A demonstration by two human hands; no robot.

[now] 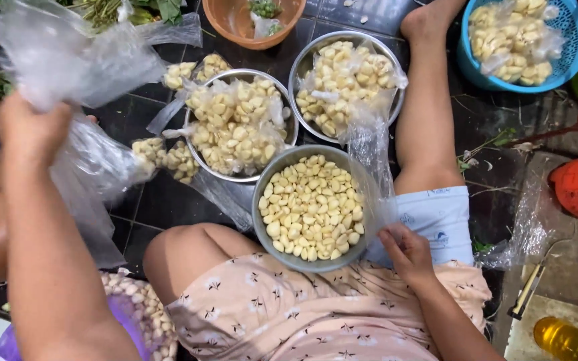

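We are gripping a clear bag (81, 144) in our closed left hand (31, 127), hanging downward at left; our right hand (406, 251) is pinching another bag (369, 154) beside the crowded bowl (262, 220).

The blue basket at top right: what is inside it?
The blue basket holds clear plastic bags packed with peeled garlic cloves. The bags cover the basket's bottom, so anything beneath them cannot be seen.

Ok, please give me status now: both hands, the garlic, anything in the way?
Left hand raised, gripping clear plastic bags. Right hand pinching a bag edge beside the bowl of peeled garlic. Bagged garlic bowls crowd behind it.
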